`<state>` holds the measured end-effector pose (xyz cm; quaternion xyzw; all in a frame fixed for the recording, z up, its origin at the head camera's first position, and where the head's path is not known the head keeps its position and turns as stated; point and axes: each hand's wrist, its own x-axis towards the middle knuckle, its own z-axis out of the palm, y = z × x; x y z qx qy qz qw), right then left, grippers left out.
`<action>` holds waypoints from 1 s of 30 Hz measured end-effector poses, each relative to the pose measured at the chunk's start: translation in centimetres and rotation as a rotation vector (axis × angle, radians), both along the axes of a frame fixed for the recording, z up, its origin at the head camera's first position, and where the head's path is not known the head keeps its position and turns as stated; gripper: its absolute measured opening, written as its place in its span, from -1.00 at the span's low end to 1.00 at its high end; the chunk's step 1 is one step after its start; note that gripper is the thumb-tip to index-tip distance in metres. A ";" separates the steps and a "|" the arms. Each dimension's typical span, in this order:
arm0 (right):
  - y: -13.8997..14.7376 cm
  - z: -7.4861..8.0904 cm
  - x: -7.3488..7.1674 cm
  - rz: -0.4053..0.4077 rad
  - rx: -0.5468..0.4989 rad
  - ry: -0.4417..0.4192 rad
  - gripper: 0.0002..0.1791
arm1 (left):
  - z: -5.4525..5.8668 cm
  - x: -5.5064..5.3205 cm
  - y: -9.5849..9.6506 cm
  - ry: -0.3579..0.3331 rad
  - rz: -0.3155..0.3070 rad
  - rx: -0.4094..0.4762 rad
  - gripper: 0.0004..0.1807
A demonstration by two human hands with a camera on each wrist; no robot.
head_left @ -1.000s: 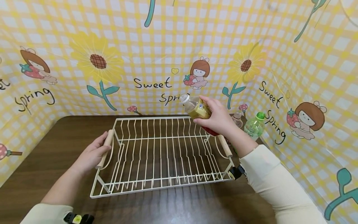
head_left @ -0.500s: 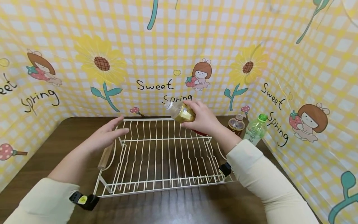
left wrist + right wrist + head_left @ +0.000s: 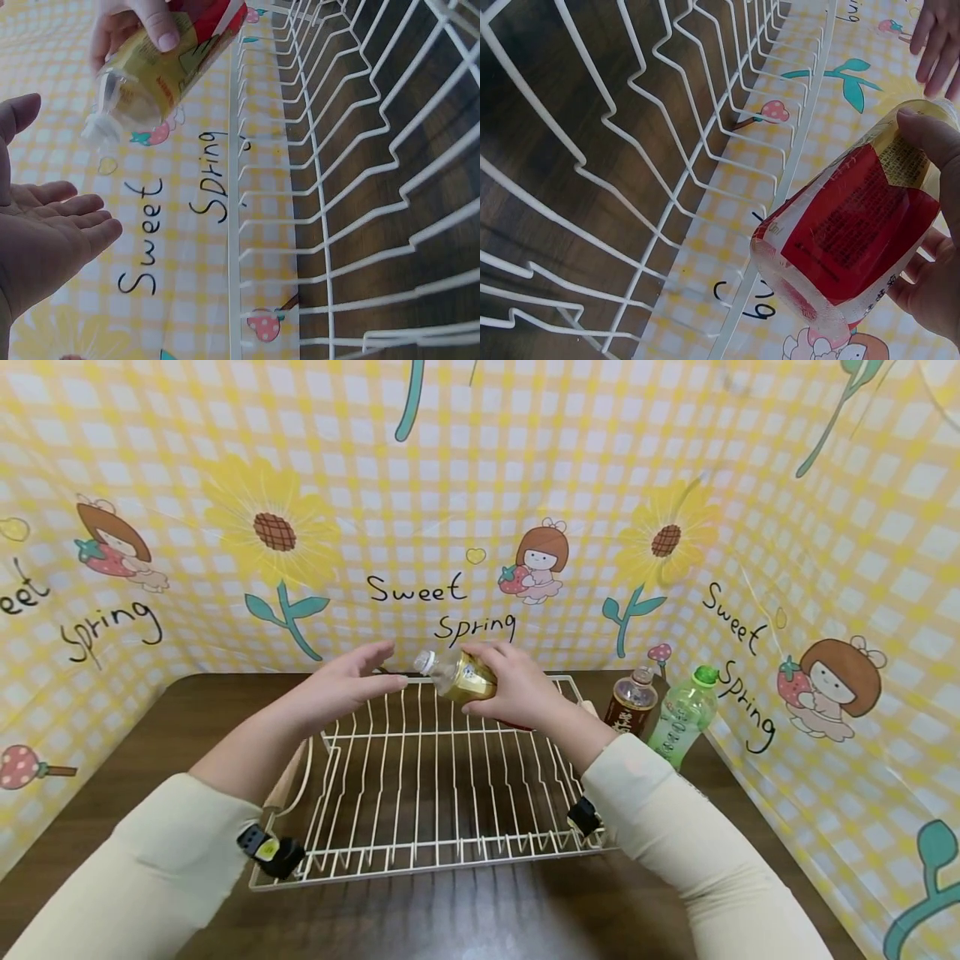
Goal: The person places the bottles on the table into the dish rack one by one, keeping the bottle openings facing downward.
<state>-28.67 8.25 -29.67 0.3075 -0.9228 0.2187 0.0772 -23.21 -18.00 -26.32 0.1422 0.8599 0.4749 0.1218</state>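
My right hand (image 3: 517, 689) grips a clear plastic bottle (image 3: 456, 677) with a white cap and a gold and red label. The bottle is tilted above the rear of a white wire dish rack (image 3: 408, 852), its cap pointing left. Close to that cap, my left hand (image 3: 341, 689) is held with fingers extended and thumb apart, holding nothing. In the left wrist view a small gap shows between the left fingers (image 3: 82, 217) and the cap (image 3: 101, 131). The right wrist view shows the bottle's base and red label (image 3: 862, 217), with the right thumb (image 3: 930, 139) across its gold part.
Right of the rack stand a brown-labelled bottle (image 3: 632, 702) and a green bottle (image 3: 686, 710). The rack has a wooden handle (image 3: 279, 789) at its left end. Beneath it is a dark wooden table (image 3: 480, 918), and a checked cloth (image 3: 420, 485) hangs behind.
My left hand has let go of the rack's left handle and moved up and right toward the bottle cap. The right hand has carried the bottle left and slightly down.
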 end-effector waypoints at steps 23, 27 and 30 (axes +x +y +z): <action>-1.7 -0.5 -0.3 0.086 0.144 0.005 -0.08 | -3.7 -4.9 3.3 -0.029 0.007 -0.014 -0.24; -1.7 -0.5 -0.1 0.101 0.161 0.003 -0.08 | -3.8 -4.7 3.3 -0.010 -0.006 -0.054 -0.28; -1.7 -0.3 0.0 0.100 0.170 0.010 -0.07 | -3.9 -4.6 3.3 -0.006 0.001 -0.055 -0.29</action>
